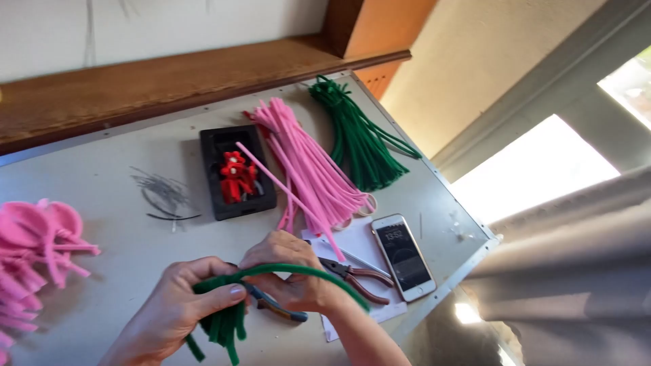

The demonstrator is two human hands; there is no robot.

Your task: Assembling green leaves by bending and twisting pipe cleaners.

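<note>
My left hand [178,306] grips a folded bunch of green pipe cleaners [222,324] near the table's front edge. My right hand [291,266] sits just to its right, fingers closed on a green pipe cleaner [305,272] that arches over the wrist, and on a pink pipe cleaner [285,188] slanting up toward the far side. A tool with orange and blue handles [277,307] lies under the right hand. Brown-handled pliers [356,276] rest on white paper [363,247] beside the right hand.
A bundle of pink pipe cleaners [308,166] and a bundle of green ones [359,139] lie at the far right. A black tray [234,144] holds red pieces [237,176]. Thin wires [163,193] lie left of it. Pink loop flowers [34,247] sit at the left edge. A phone [403,256] lies near the table's right edge [468,261].
</note>
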